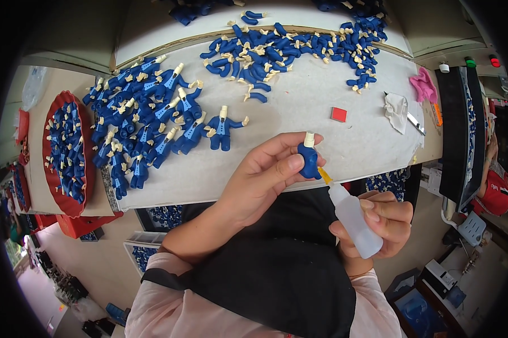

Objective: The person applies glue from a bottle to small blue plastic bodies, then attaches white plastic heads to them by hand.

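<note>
My left hand [261,179] pinches a small blue figure torso [309,162] with a cream neck between thumb and fingers, just beyond the table's front edge. The torso is upright, neck up. My right hand [390,221] is wrapped around a translucent white squeeze bottle [355,218], tilted with its amber nozzle [324,175] up against the torso's lower right side. Whether anything comes out of the nozzle is too small to tell. Nearest on the table, a blue figure body with both arms [222,128] lies beside a pile of similar bodies [147,112].
Loose blue arms with cream hands [265,53] lie heaped along the table's far side. A red scalloped basin [66,209] of blue parts stands at the left. On the right are a small red block [338,114], crumpled white tissue [396,110] and pink cloth [423,85].
</note>
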`<state>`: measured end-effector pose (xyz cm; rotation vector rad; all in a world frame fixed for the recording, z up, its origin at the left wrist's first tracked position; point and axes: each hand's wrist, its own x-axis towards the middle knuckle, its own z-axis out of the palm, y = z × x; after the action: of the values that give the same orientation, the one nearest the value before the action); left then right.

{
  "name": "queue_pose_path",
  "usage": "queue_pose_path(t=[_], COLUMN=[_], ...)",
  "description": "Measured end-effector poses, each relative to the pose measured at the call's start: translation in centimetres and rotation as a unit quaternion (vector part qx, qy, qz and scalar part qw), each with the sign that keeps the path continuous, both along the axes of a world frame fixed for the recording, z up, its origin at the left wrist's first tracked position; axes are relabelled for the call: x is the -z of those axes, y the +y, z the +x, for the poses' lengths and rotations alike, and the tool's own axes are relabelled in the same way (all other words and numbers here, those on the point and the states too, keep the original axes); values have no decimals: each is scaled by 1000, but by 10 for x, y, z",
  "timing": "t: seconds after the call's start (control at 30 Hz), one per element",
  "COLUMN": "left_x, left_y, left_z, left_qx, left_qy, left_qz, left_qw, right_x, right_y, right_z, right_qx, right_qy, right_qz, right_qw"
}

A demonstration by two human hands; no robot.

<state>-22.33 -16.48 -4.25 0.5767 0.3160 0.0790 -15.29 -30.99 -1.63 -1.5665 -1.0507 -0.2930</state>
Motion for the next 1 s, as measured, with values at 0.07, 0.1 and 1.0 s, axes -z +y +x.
queue_pose_path(t=[0.07,0.1,1.0], left_x=[-1,-2,-2], left_y=[0,1,-1], left_z=[0,1,2], left_qx=[-2,1,56], left_qy=[3,2,4], left_qz=[-6,-8,-36], left_qw=[1000,1000,998], right_x=[0,0,-1], right_y=[0,0,4], right_z=[0,0,-1], right_qx=[-2,-4,7], right_qy=[2,3,18], right_qz=[-3,-5,8], right_qw=[1000,1000,1000])
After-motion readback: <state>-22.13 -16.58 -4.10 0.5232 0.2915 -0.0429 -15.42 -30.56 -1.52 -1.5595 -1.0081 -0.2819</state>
